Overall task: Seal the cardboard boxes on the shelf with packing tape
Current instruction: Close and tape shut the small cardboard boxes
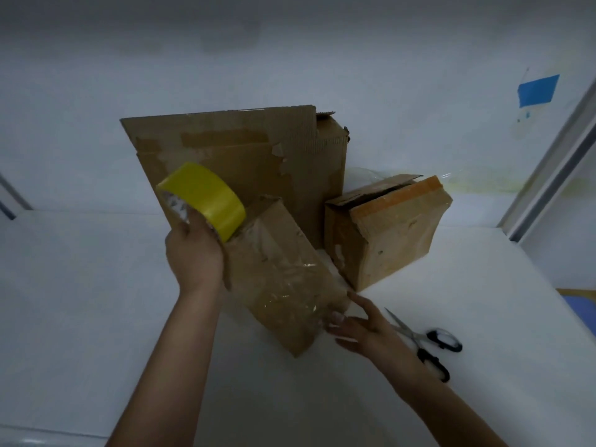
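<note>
My left hand (193, 253) is raised and grips a roll of yellow packing tape (206, 196), fingers curled into the core, thumb side toward me. The roll is off the surface, in front of the lower left of the big box.

The white shelf (96, 285) carries all three boxes. The large cardboard box (258, 162) stands at the back, tallest of the three. Old brown tape strips and torn patches show on its front face, and its top right corner is ragged.

The small cardboard box (283, 279) sits in front of the large one, turned at an angle, its far end touching or just short of the large box, can't tell which. Its top is covered in wrinkled clear tape or film. My left wrist is just beside its left edge.

My right hand (361, 324) has its fingers mostly straight and spread, thumb tip pressed on the near right corner of the small box. It isn't wrapped around anything.

The medium cardboard box (387, 230) sits right of the large one and near it, tilted, top flap ajar, with an orange strip along the lid edge. Crumpled clear plastic (364, 174) lies behind it.

Scissors (429, 343) with black handles lie flat on the shelf just right of my right hand, blades pointing toward the boxes.

A blue tape patch (538, 90) is stuck on the wall at upper right.
</note>
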